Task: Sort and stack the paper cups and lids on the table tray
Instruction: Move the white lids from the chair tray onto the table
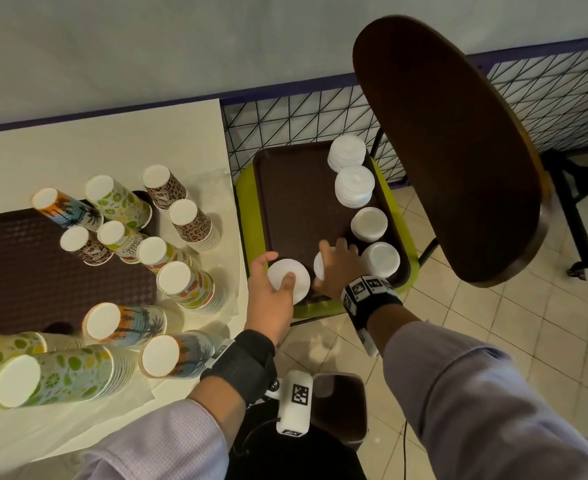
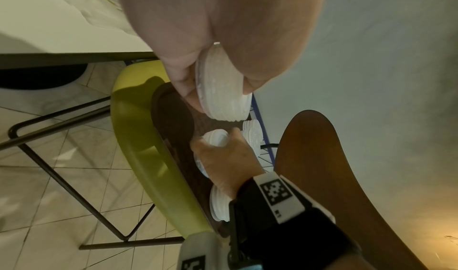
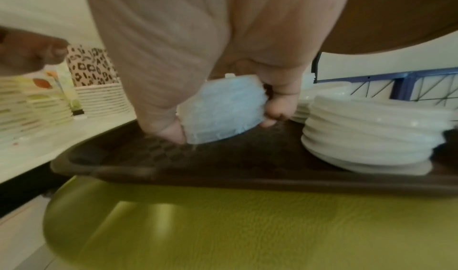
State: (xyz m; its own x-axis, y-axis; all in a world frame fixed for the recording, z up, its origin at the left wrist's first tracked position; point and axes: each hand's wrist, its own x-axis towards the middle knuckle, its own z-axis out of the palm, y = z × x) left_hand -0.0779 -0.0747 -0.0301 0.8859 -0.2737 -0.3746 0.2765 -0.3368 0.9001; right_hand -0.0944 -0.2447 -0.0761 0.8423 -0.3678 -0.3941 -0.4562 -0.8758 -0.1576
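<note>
Left hand (image 1: 274, 284): I see it gripping a lid stack (image 1: 289, 279) over the chair tray (image 1: 287, 202).
Right hand (image 1: 341, 268): fingers curled round another lid stack (image 3: 223, 109), mostly hidden from overhead.
Table cups (image 1: 185, 284): untouched.

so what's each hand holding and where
Left hand grips a lid stack by its rim, thumb against fingers. Right hand grips another lid stack by its sides.

Lilac sleeves (image 1: 476, 393); black wrist straps (image 1: 247, 362); white blocks (image 1: 294, 403), seemingly cameras, bear square markers.
</note>
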